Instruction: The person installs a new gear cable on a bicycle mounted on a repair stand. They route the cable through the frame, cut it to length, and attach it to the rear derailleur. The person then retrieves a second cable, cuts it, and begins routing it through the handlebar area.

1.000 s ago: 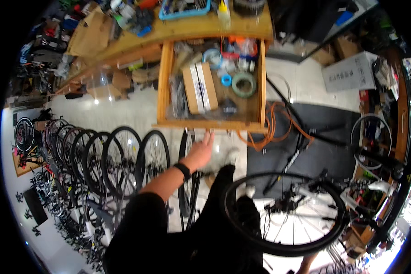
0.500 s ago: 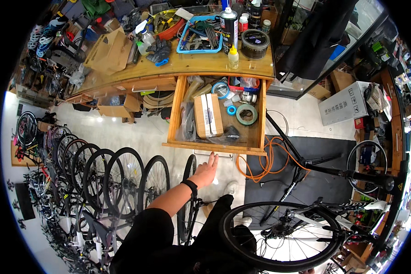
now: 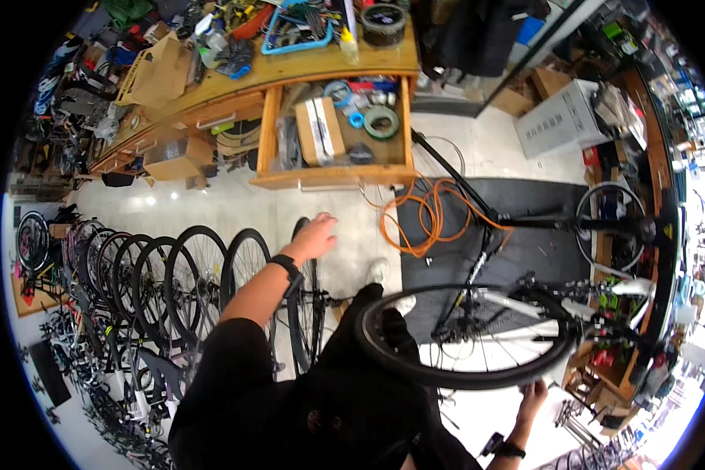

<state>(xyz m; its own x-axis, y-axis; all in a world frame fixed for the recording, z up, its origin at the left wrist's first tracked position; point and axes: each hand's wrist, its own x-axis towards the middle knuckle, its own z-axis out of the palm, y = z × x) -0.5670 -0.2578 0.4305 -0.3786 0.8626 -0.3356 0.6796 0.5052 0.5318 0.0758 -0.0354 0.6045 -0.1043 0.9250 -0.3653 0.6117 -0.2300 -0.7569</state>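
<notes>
My left hand (image 3: 316, 237), a black band on its wrist, hangs in the air with fingers loosely bent and nothing in them. It is apart from the open wooden drawer (image 3: 337, 179) beyond it. Inside the drawer lie a cardboard box (image 3: 309, 133), a green tape roll (image 3: 381, 123) and a small blue ring (image 3: 356, 120). At the lower right my right hand (image 3: 531, 398) meets the lower edge of a bicycle wheel (image 3: 446, 378), fingers curled up at its black tyre. The tyre partly hides those fingertips. The wheel stands tilted in front of my legs.
On the workbench (image 3: 211, 90) are a blue tool tray (image 3: 296, 48), a yellow-capped bottle (image 3: 348, 47) and a cardboard carton (image 3: 163, 74). Bicycles stand in a row at left (image 3: 182, 274). An orange hose (image 3: 415, 244) coils on the floor beside a black mat (image 3: 540, 204).
My left hand has drawn back from the drawer front, its fingers now more bent. The view has shifted, bringing more of my right hand and forearm into sight beside the wheel.
</notes>
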